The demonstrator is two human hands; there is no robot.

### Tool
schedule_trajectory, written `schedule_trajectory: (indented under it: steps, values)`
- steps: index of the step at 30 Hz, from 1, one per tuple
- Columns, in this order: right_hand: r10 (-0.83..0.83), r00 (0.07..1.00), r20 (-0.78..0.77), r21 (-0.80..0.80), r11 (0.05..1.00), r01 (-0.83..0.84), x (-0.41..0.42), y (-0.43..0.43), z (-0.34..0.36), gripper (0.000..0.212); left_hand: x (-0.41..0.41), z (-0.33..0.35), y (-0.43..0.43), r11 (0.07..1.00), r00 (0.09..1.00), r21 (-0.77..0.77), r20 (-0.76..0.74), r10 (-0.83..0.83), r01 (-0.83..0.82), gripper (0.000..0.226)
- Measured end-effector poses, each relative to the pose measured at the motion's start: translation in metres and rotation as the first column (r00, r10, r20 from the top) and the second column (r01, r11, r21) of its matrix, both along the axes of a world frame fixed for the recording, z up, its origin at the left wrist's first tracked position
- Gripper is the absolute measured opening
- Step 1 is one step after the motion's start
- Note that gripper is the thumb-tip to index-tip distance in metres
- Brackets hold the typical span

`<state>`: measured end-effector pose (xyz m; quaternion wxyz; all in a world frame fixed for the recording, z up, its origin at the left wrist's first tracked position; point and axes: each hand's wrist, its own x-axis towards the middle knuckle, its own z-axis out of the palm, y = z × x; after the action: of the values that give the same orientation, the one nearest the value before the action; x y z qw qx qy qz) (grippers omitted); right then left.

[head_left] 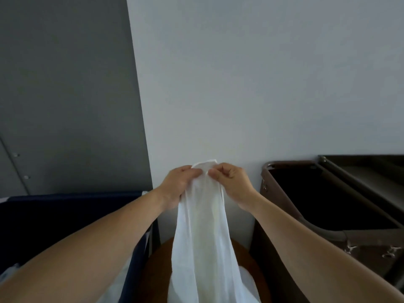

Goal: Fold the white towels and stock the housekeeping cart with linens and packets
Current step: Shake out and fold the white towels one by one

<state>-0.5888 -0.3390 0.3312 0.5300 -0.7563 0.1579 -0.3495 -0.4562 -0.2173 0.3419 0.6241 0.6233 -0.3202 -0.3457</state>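
Note:
A white towel [203, 232] hangs lengthwise in front of me, bunched at its top edge. My left hand [178, 184] grips the top edge from the left, and my right hand [231, 182] pinches the same edge from the right, the two hands almost touching. The towel's lower part drops out of the frame at the bottom. The brown housekeeping cart [328, 171] stands at the right, its dark bag compartment open at the top.
A dark blue bin [65, 215] stands at the left with white cloth showing at its bottom corner. A round brown surface [157, 270] lies below the towel. A white wall [262, 84] is straight ahead, beside a grey panel [65, 84].

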Motion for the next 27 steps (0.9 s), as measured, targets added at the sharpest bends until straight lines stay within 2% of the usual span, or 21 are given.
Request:
schedule_trajectory:
  steps: [3,6,9,12,14,16,18,22,25,27]
  values:
    - [-0.076,0.992,0.099,-0.002,0.997,0.076,0.002,0.001,0.012,0.019,-0.005,0.012,-0.002,0.996,0.992,0.068,0.104,-0.072,0.066,0.021]
    - [-0.133,0.977,0.169,0.003,0.991,0.135,0.002,0.001,0.024,0.019,-0.010,0.022,-0.001,0.989,0.966,0.140,0.246,-0.084,0.051,0.029]
    - [-0.136,0.979,0.151,-0.028,0.990,0.141,0.003,0.002,0.030,0.019,-0.010,0.027,-0.001,0.980,0.931,0.190,0.341,-0.127,0.065,0.027]
    - [-0.160,0.981,0.109,-0.029,0.986,0.164,0.006,0.003,0.032,0.019,-0.009,0.030,-0.003,0.958,0.856,0.280,0.479,-0.195,0.062,0.020]
    - [-0.172,0.981,0.087,-0.019,0.985,0.174,0.007,0.003,0.034,0.018,-0.011,0.031,-0.003,0.969,0.823,0.244,0.544,-0.161,0.028,0.017]
    - [-0.173,0.981,0.092,-0.008,0.985,0.175,0.008,0.002,0.035,0.017,-0.014,0.030,-0.003,0.988,0.800,0.143,0.598,-0.047,-0.049,0.019]
    - [-0.183,0.979,0.088,-0.016,0.983,0.185,0.008,0.002,0.035,0.014,-0.015,0.028,-0.003,0.994,0.800,0.072,0.599,0.025,-0.085,0.016]
    - [-0.194,0.977,0.093,-0.033,0.980,0.197,0.008,-0.001,0.031,0.009,-0.014,0.022,-0.005,0.995,0.741,0.073,0.671,-0.001,-0.066,0.017]
    - [-0.171,0.984,0.044,-0.092,0.980,0.174,0.008,-0.003,0.032,0.017,-0.013,0.019,-0.007,0.996,0.717,0.051,0.697,0.016,-0.072,0.021]
    - [-0.162,0.987,-0.008,-0.119,0.980,0.160,0.009,-0.007,0.035,0.007,-0.011,0.017,-0.006,0.996,0.691,0.025,0.721,0.042,-0.087,0.025]
